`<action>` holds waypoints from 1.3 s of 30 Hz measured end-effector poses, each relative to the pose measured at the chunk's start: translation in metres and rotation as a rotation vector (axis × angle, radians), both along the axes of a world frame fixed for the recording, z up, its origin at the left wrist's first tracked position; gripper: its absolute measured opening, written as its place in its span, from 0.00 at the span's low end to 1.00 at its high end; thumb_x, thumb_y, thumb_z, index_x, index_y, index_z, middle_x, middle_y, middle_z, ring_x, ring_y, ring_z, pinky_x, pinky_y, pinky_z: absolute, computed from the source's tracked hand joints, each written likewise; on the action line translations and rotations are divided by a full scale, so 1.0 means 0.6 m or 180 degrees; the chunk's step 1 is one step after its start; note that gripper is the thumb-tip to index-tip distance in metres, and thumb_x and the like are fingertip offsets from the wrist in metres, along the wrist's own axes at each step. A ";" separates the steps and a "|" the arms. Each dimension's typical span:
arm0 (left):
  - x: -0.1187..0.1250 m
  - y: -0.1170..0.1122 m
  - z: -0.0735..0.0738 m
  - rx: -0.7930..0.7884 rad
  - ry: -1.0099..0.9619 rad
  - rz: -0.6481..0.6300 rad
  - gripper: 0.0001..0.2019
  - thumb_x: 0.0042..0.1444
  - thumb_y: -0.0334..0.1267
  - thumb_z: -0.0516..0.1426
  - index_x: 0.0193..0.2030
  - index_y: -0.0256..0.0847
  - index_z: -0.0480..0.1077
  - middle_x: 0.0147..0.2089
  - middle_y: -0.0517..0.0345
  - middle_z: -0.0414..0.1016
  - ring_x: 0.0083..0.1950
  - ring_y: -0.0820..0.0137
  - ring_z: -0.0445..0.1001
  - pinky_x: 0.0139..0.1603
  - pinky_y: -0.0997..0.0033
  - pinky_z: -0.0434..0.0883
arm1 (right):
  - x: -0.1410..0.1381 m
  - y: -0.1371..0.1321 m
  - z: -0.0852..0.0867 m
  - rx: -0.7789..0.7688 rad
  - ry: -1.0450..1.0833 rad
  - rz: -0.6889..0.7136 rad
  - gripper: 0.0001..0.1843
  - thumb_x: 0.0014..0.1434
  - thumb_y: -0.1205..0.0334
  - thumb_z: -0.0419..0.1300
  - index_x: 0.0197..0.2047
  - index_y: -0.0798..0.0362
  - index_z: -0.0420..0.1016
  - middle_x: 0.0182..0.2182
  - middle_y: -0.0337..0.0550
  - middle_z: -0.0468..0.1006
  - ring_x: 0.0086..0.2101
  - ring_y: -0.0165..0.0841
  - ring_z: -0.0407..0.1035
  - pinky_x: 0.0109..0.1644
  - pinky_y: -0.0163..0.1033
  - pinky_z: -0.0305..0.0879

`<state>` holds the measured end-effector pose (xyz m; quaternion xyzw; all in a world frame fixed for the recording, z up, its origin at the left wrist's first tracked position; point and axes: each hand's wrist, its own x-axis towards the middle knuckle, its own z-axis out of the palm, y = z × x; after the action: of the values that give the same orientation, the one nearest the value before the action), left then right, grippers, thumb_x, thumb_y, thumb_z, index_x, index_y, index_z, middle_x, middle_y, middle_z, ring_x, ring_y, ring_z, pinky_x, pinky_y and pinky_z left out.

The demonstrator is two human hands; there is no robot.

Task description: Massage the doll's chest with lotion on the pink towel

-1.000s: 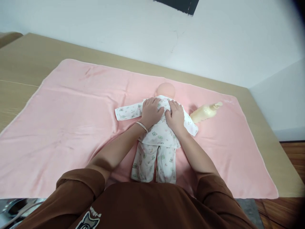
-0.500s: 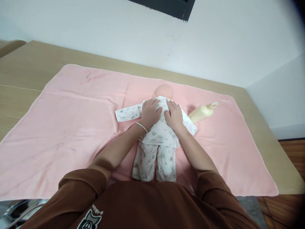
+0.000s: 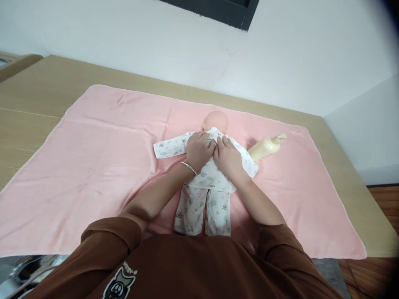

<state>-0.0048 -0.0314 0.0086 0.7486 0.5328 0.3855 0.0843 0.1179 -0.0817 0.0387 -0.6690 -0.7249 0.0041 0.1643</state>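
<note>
A baby doll (image 3: 215, 120) lies face up on a pink blanket (image 3: 102, 149), head away from me. It wears a white printed shirt (image 3: 207, 176) and matching trousers (image 3: 202, 209). My left hand (image 3: 198, 150), with a silver bangle at the wrist, rests on the doll's chest, its fingers curled onto the shirt front. My right hand (image 3: 230, 158) lies beside it, touching it, fingers pressed together on the same shirt front just below the collar. The doll's sleeve (image 3: 170, 147) sticks out to the left.
A cream feeding bottle (image 3: 266, 146) lies on the blanket just right of the doll's shoulder. The blanket covers a light wooden table (image 3: 37, 87) set against a white wall. My brown sleeves fill the near edge.
Both hands have slid inward from lying flat on the doll's chest and now meet at the middle of the shirt front with fingers bunched. The doll and bottle stay put.
</note>
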 end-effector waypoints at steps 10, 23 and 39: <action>-0.007 0.026 -0.013 -0.0193 0.0099 -0.0431 0.19 0.64 0.40 0.54 0.59 0.35 0.70 0.63 0.43 0.73 0.67 0.56 0.67 0.71 0.50 0.60 | 0.031 0.035 -0.010 -0.0238 0.0164 0.0184 0.32 0.68 0.59 0.46 0.72 0.59 0.56 0.71 0.58 0.57 0.70 0.53 0.50 0.71 0.64 0.48; -0.009 0.012 -0.011 0.0033 -0.0221 -0.0236 0.12 0.62 0.39 0.54 0.47 0.40 0.77 0.52 0.48 0.80 0.56 0.60 0.75 0.63 0.54 0.68 | 0.024 0.013 0.002 -0.0253 0.0016 -0.0033 0.31 0.69 0.55 0.47 0.71 0.60 0.60 0.68 0.61 0.63 0.67 0.58 0.56 0.68 0.63 0.57; -0.020 0.009 -0.009 0.0115 -0.0207 -0.0492 0.17 0.66 0.44 0.49 0.44 0.42 0.78 0.51 0.50 0.81 0.56 0.62 0.75 0.63 0.55 0.68 | 0.009 0.003 0.008 -0.0109 0.0017 0.0137 0.26 0.70 0.61 0.46 0.68 0.54 0.67 0.67 0.57 0.65 0.67 0.54 0.58 0.68 0.61 0.58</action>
<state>-0.0167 -0.0259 0.0030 0.7760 0.4633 0.4115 0.1175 0.1235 -0.0800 0.0435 -0.6560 -0.7385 0.0218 0.1546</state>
